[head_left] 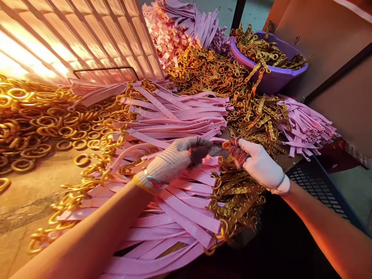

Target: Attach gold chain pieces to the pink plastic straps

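Note:
My left hand (177, 159), in a white knit glove with dark fingertips, is closed in a pinch on the end of a pink strap (216, 149). My right hand (258, 162), also gloved, pinches a small gold metal clasp (227, 145) right against that strap end. Both hands meet over a heap of pink straps (174, 116) that spreads across the table. Below my right hand lies a pile of gold clasps (238, 193). Some finished straps with gold rings attached (87, 182) lie toward the left.
A heap of loose gold rings (31, 124) covers the left of the table. More gold clasps (209, 69) are piled behind, and a purple bowl (270, 73) holds others. Pink straps lie at the back (180, 23) and right (305, 124). A dark mesh shelf (314, 186) sits below right.

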### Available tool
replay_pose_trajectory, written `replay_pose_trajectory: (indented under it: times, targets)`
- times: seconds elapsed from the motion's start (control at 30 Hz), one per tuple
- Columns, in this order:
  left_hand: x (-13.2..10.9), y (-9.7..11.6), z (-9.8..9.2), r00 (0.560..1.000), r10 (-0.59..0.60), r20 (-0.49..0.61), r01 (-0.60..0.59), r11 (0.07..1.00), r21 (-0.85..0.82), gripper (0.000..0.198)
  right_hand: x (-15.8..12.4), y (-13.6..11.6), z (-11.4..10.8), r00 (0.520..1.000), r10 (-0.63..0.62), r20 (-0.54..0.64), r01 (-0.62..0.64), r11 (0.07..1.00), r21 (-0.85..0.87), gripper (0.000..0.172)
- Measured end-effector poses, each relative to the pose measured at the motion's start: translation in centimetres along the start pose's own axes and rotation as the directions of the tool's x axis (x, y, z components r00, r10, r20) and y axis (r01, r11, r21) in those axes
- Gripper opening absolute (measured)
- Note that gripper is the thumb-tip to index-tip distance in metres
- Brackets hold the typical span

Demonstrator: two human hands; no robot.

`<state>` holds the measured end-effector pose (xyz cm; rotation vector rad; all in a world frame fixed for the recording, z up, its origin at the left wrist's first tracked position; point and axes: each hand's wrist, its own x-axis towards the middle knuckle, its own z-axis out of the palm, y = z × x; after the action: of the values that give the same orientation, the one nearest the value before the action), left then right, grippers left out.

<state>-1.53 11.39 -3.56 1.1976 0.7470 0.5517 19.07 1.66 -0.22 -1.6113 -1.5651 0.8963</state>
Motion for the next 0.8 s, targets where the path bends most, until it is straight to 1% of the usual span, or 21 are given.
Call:
replay_pose_trajectory:
  times: [0.03, 0.07, 0.1, 0.13, 0.2, 0.27, 0.37, 0.4, 0.47, 0.5, 0.53, 0.6, 0.67, 0.7, 0.73, 0.77, 0.8]
  targets:
    - [0.0, 0.2, 0.1, 0.999, -0.046, -0.002, 0.045, 0.987, -0.154, 0.029, 0.2, 0.0, 0.3, 0.999, -0.039, -0.001, 0.038, 0.993, -0.107, 0.023]
    - [0.0, 0.4, 0.3, 0.996, -0.086, 0.009, 0.085, 0.952, -0.295, 0.033, 0.4, 0.0, 0.6, 0.998, -0.07, -0.001, 0.068, 0.979, -0.193, 0.021]
    - [0.1, 0.5, 0.4, 0.994, -0.109, 0.002, 0.101, 0.907, -0.409, 0.037, 0.5, -0.1, 0.9, 0.996, -0.093, -0.003, 0.09, 0.965, -0.247, 0.021]
    - [0.2, 0.6, 0.5, 0.993, -0.12, -0.001, 0.105, 0.869, -0.483, 0.042, 0.7, -0.2, 1.2, 0.994, -0.107, -0.009, 0.1, 0.957, -0.27, 0.022]
    - [0.4, 0.4, 0.7, 0.995, -0.095, -0.022, 0.068, 0.831, -0.552, 0.048, 1.0, -0.4, 2.0, 0.994, -0.103, -0.021, 0.095, 0.964, -0.247, 0.023]
    - [0.5, 0.0, 1.1, 0.998, -0.034, -0.05, -0.001, 0.82, -0.572, 0.049, 1.4, -0.6, 2.9, 0.997, -0.079, -0.017, 0.074, 0.982, -0.175, 0.027]
    - [0.3, -0.5, 1.6, 0.995, 0.06, -0.084, -0.096, 0.836, -0.54, 0.046, 2.0, -0.6, 4.2, 0.999, -0.049, -0.012, 0.048, 0.997, -0.064, 0.035]
    - [0.2, -0.6, 1.8, 0.991, 0.092, -0.095, -0.128, 0.854, -0.504, 0.046, 2.2, -0.5, 4.6, 0.999, -0.049, -0.023, 0.048, 0.998, -0.038, 0.037]
    - [-0.1, -0.6, 1.9, 0.977, 0.159, -0.145, -0.203, 0.903, -0.378, 0.051, 2.5, -0.2, 5.1, 0.997, -0.057, -0.056, 0.058, 0.998, 0.011, 0.041]
    - [-0.2, -0.7, 1.9, 0.969, 0.182, -0.167, -0.227, 0.924, -0.307, 0.054, 2.6, -0.1, 5.3, 0.995, -0.067, -0.073, 0.07, 0.997, 0.037, 0.042]
    - [-0.3, -0.7, 1.8, 0.967, 0.194, -0.164, -0.23, 0.94, -0.25, 0.057, 2.6, 0.0, 5.4, 0.993, -0.078, -0.084, 0.083, 0.994, 0.065, 0.043]
    - [-0.2, -0.9, 1.6, 0.982, 0.167, -0.092, -0.183, 0.96, -0.214, 0.058, 2.6, 0.1, 5.4, 0.993, -0.09, -0.081, 0.098, 0.989, 0.112, 0.044]
    - [-0.1, -1.1, 1.3, 0.995, 0.097, -0.003, -0.095, 0.959, -0.268, 0.057, 2.5, 0.2, 5.0, 0.994, -0.098, -0.057, 0.104, 0.99, 0.1, 0.043]
    - [0.0, -1.2, 1.3, 0.998, 0.063, 0.02, -0.054, 0.951, -0.305, 0.057, 2.3, 0.3, 4.7, 0.993, -0.109, -0.053, 0.112, 0.993, 0.047, 0.044]
    - [0.1, -1.2, 1.3, 0.999, 0.03, 0.026, -0.019, 0.94, -0.341, 0.057, 2.2, 0.3, 4.2, 0.991, -0.126, -0.054, 0.123, 0.991, -0.044, 0.046]
    - [0.1, -1.1, 1.3, 0.999, -0.001, 0.033, 0.013, 0.926, -0.376, 0.058, 2.1, 0.3, 3.8, 0.988, -0.148, -0.046, 0.139, 0.976, -0.167, 0.049]
    - [0.1, -1.0, 1.3, 0.999, -0.023, 0.049, 0.041, 0.913, -0.405, 0.059, 2.0, 0.4, 3.3, 0.985, -0.171, -0.023, 0.157, 0.94, -0.302, 0.053]
